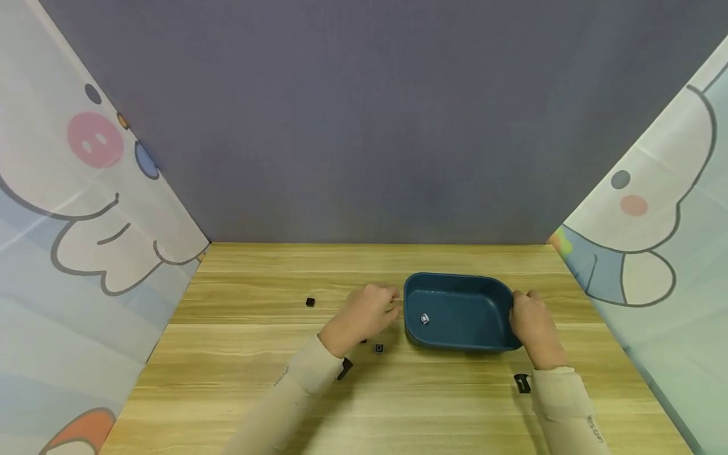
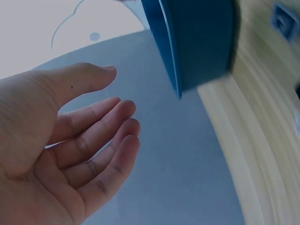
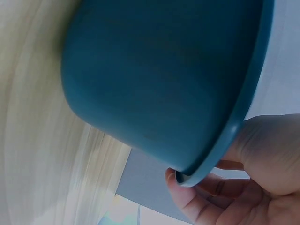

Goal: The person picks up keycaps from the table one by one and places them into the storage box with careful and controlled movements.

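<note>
A dark blue, round-cornered plastic bin stands on the wooden table, with one small silvery-white piece on its floor near the left end. My right hand grips the bin's right rim; in the right wrist view, fingers curl round the rim's edge. Just off the bin's left wall is my left hand, palm showing in the left wrist view, with fingers loosely bent and nothing between them. A small dark square piece with a recess lies below that hand.
Beyond the left hand sits a small black block. A longer black piece lies by the left cuff, and a black curved piece beside the right cuff. A grey panel rises behind the table; cartoon-printed sheets flank it.
</note>
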Motion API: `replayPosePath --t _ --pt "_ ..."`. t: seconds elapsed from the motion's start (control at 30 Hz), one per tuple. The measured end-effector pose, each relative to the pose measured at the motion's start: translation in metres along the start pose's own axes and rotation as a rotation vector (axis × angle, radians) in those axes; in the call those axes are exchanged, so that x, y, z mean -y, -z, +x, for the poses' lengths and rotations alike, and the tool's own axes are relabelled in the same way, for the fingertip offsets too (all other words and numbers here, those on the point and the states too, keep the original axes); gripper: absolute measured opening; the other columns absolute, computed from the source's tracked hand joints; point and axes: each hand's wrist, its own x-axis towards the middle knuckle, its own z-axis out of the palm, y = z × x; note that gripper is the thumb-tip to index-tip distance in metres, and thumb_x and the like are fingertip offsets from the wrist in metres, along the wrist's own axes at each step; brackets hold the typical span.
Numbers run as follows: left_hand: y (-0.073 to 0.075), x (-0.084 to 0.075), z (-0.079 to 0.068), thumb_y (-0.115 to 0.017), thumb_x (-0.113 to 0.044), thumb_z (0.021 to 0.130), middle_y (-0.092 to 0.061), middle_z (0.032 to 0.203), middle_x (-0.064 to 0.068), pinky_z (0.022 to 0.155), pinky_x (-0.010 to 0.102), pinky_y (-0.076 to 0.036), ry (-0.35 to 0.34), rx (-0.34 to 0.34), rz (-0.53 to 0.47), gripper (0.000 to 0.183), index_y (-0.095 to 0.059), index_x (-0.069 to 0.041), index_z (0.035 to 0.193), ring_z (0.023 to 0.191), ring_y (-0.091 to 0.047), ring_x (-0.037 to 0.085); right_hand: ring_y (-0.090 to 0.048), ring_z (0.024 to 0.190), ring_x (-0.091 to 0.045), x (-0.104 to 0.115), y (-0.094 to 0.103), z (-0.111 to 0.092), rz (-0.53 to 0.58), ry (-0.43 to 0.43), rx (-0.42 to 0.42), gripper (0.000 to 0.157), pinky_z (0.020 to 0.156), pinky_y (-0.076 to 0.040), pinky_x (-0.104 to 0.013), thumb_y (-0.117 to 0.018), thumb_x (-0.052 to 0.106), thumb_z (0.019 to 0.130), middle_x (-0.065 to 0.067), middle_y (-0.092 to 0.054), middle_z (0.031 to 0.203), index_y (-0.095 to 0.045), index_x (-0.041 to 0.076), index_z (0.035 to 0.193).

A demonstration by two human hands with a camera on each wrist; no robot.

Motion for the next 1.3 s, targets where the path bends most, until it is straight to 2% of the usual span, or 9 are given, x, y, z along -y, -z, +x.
replayPosePath --t 0.27,0.43,0.63,0.8,0.9,1.07,1.2,1.3 --pt "0.016 0.028 -0.025 -0.074 -0.021 0.093 -0.071 0.1 0.005 0.064 0.027 -0.055 0.092 -0.052 0.03 0.024 -0.073 -0.008 0.112 0.082 -0.068 0.017 -0.055 0.073 -0.05 0.0 0.001 0.0 -0.006 0.011 -0.012 0.012 0.061 -0.051 -0.057 -0.059 -0.013 0.085 -0.033 -0.05 0.078 -0.058 -0.022 0.093" --pt "0.021 0.051 -0.041 -0.077 -0.018 0.09 -0.071 0.099 0.01 0.065 0.029 -0.057 0.152 -0.107 0.042 0.025 -0.072 -0.002 0.109 0.082 -0.07 0.02 -0.055 0.074 -0.05 0.0 0.0 0.0 -0.007 0.016 -0.016 0.014 0.062 -0.051 -0.057 -0.059 -0.013 0.085 -0.034 -0.051 0.079 -0.058 -0.023 0.095" --pt "0.026 0.08 -0.06 -0.079 -0.015 0.087 -0.07 0.097 0.014 0.064 0.034 -0.058 0.25 -0.133 0.078 0.027 -0.071 0.002 0.107 0.08 -0.069 0.025 -0.056 0.075 -0.05 0.0 0.0 0.001 -0.011 0.005 -0.002 0.015 0.063 -0.052 -0.057 -0.06 -0.012 0.085 -0.035 -0.051 0.08 -0.058 -0.023 0.095" --pt "0.023 0.101 -0.071 -0.079 -0.013 0.086 -0.071 0.1 0.018 0.07 0.04 -0.059 0.285 -0.146 0.103 0.027 -0.071 0.004 0.106 0.084 -0.07 0.03 -0.055 0.077 -0.05 0.0 0.001 0.002 -0.009 0.001 0.018 0.015 0.064 -0.051 -0.058 -0.06 -0.012 0.085 -0.035 -0.051 0.081 -0.057 -0.023 0.095" --pt "0.019 0.113 -0.075 -0.08 -0.013 0.086 -0.071 0.099 0.019 0.067 0.041 -0.059 0.326 -0.119 0.119 0.028 -0.071 0.005 0.105 0.082 -0.07 0.032 -0.055 0.077 -0.051 -0.001 0.001 0.003 -0.009 0.001 0.024 0.016 0.065 -0.051 -0.058 -0.06 -0.012 0.085 -0.035 -0.051 0.081 -0.057 -0.023 0.095" --pt "0.012 0.134 -0.079 -0.08 -0.01 0.084 -0.069 0.101 0.021 0.071 0.045 -0.058 0.39 -0.021 0.12 0.031 -0.069 0.006 0.109 0.085 -0.069 0.036 -0.055 0.076 -0.051 0.0 0.0 0.003 -0.009 0.003 0.023 0.017 0.064 -0.051 -0.058 -0.061 -0.012 0.085 -0.035 -0.051 0.082 -0.057 -0.024 0.097" --pt "0.004 0.151 -0.081 -0.079 -0.005 0.084 -0.068 0.102 0.021 0.074 0.046 -0.058 0.389 0.014 0.093 0.032 -0.068 0.005 0.112 0.087 -0.068 0.037 -0.055 0.077 -0.051 0.0 0.0 0.003 -0.005 -0.001 0.024 0.018 0.065 -0.051 -0.058 -0.06 -0.012 0.085 -0.036 -0.051 0.083 -0.057 -0.024 0.098" --pt "-0.003 0.161 -0.083 -0.078 -0.003 0.084 -0.069 0.099 0.018 0.074 0.044 -0.058 0.364 0.022 0.067 0.029 -0.069 0.003 0.111 0.086 -0.069 0.033 -0.055 0.078 -0.051 0.0 0.0 0.003 0.0 -0.009 0.037 0.019 0.065 -0.051 -0.057 -0.059 -0.012 0.087 -0.036 -0.051 0.084 -0.057 -0.025 0.1"
